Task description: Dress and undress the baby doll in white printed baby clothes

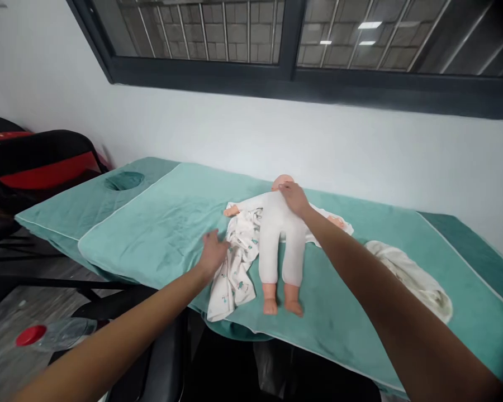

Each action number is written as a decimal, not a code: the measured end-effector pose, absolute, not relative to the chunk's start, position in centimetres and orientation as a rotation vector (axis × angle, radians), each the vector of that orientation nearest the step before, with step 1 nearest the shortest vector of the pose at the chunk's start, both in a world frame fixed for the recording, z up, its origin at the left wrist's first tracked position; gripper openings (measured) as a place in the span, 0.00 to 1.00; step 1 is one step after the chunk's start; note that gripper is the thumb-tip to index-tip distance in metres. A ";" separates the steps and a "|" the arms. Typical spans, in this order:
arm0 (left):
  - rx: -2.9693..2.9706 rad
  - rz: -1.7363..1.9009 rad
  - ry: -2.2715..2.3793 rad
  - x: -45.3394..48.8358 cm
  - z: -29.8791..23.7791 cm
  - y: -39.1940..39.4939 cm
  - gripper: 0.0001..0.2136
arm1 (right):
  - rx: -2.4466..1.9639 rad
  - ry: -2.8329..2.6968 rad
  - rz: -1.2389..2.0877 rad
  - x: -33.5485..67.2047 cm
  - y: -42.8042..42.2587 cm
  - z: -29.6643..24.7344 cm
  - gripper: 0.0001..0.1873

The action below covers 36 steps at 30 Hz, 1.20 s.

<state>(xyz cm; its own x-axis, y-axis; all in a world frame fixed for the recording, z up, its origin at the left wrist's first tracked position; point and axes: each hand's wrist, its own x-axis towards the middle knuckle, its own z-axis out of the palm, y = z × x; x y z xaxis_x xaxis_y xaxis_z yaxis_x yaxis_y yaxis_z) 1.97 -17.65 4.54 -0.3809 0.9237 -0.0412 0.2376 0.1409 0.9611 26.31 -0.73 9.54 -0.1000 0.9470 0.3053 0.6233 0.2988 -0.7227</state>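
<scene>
A baby doll (272,223) with a white cloth body lies on its back, head toward the wall and bare feet toward me. My right hand (294,198) rests at its upper chest and neck, fingers extended and covering part of the head. White baby clothing with a small green print (238,268) is spread rumpled on the doll's left side in the picture, and white cloth also shows under the arm on the other side. Close to that printed clothing, my left hand (213,251) hovers with fingers apart, holding nothing.
The doll lies on a padded bed with a green cover (159,223), which has a face hole (124,180) at the left. A folded cream cloth (411,276) lies at the right. Red-and-black chairs (50,167) and a red-capped plastic bottle (62,333) are at the left.
</scene>
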 end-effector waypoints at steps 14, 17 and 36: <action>0.660 0.813 0.810 9.8 2.5 -14.0 0.26 | -1.529 -1.641 1.617 33.9 7.4 5.4 0.30; 0.556 0.867 0.763 10.2 3.1 -13.0 0.26 | -1.515 -1.565 1.774 33.5 7.7 6.5 0.27; 0.869 1.040 1.360 -15.6 4.5 -5.8 0.23 | -1.012 -2.051 1.269 4.3 15.0 8.3 0.33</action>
